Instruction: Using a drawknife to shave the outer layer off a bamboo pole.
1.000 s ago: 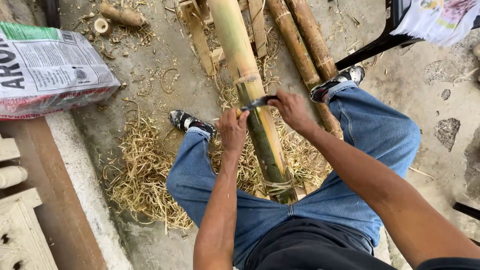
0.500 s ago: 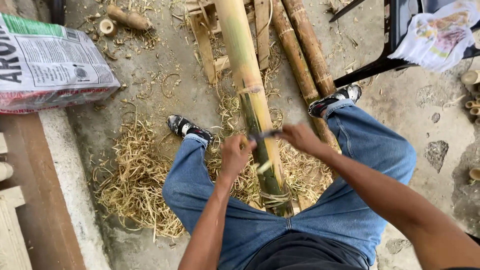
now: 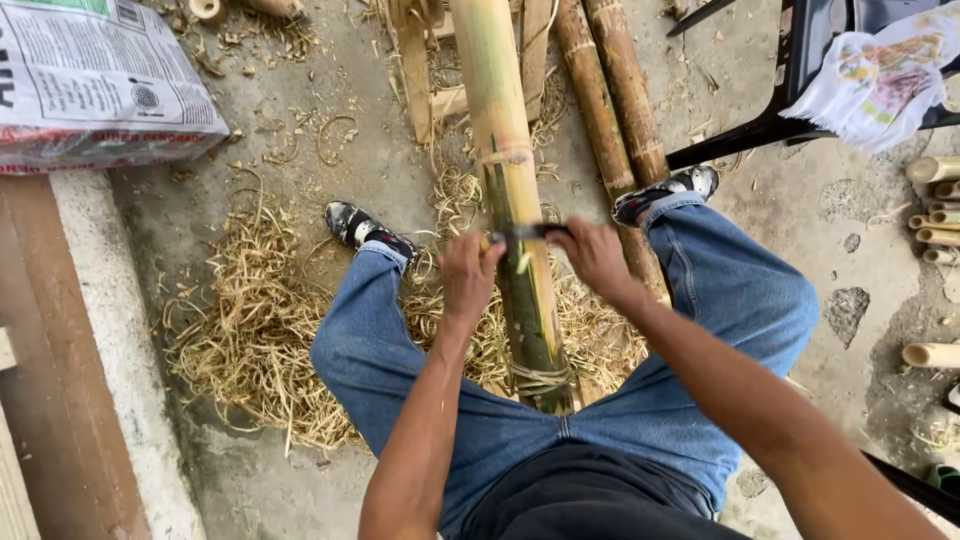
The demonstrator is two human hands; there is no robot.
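The person sits with legs apart, and a long bamboo pole [image 3: 512,200] runs between the knees, its near end low by the lap and its far end leading straight away over the ground. That is the pole's long axis: away from the body, nearly up and down in the view, leaning slightly left at the far end.

Across the pole, at right angles to that axis, lies a dark blade [image 3: 528,232]. The left hand [image 3: 470,275] is closed around the blade's left end, on the left side of the pole. The right hand [image 3: 595,258] is closed around the other end, on the pole's right side. Both hands sit level with each other, about equally near the pole, with the pole passing between them. The blade touches the pole's upper face; below it, toward the body, the surface is dark green with pale scraped streaks, and beyond it the skin is yellow. A curl of shaving hangs at the pole just under the blade.

Left of the pole a heap of shavings [image 3: 240,340] covers the ground by the left shoe [image 3: 365,228]. Right of the pole, two more poles [image 3: 610,90] lie nearly parallel to it. The right shoe [image 3: 665,192] rests against them.
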